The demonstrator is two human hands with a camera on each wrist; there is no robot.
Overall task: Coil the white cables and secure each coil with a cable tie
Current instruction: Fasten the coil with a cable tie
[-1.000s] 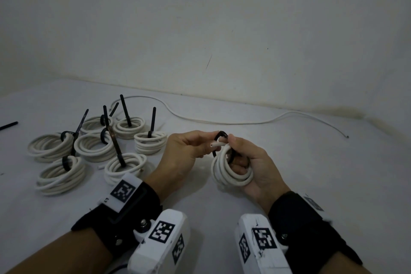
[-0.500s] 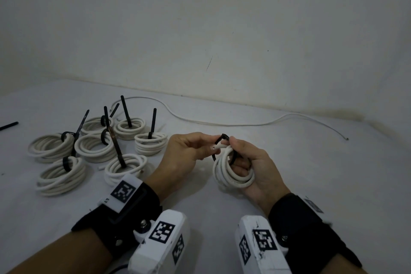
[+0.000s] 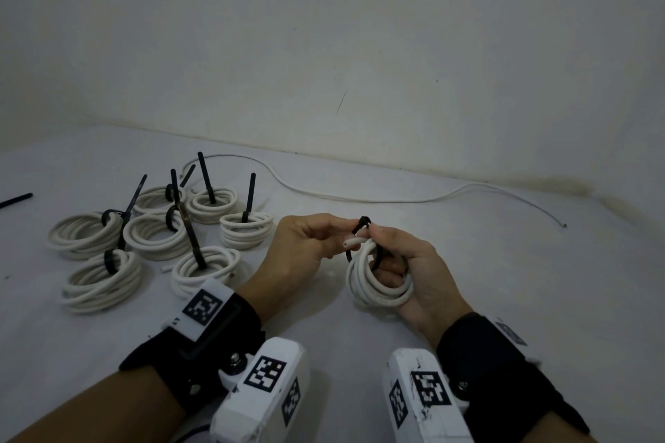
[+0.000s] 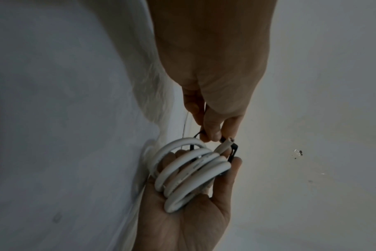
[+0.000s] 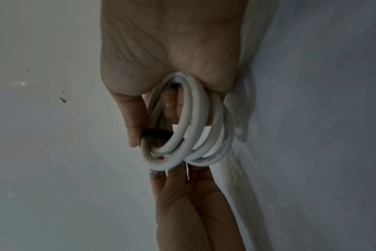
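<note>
Nearest, both wrists w/ black straps and white tagged camera blocks at the bottom edge of the head view. Just beyond, mid-scene, the right hand (image 3: 410, 270) is curled round a white cable coil (image 3: 378, 280), fingers through the loops and thumb on top, coil held off the white table (image 3: 503, 298). Left hand (image 3: 306, 248) sits just left of it, thumb and forefinger pinching at the black cable tie (image 3: 364, 223) where it loops over the top of the coil; the cut cable end (image 3: 351, 244) pokes out between the two hands. Left wrist view shows the tie's head by the right thumb tip, strap passing round the strands; whether it's pulled snug can't be told.

Vs 1 s ago: barely any change. Hands and coil are in approx the same spot, same grips, the tie loop a touch more upright at the top.

Farther left: seven finished coils (image 3: 158, 237) clustered, each w/ a black tie, most tails sticking up. Far left edge, a loose black tie (image 3: 16, 200) lying flat. Farthest, an uncoiled white cable (image 3: 360, 198) trails along the table from behind the cluster to the right, near the wall (image 3: 360, 47).
</note>
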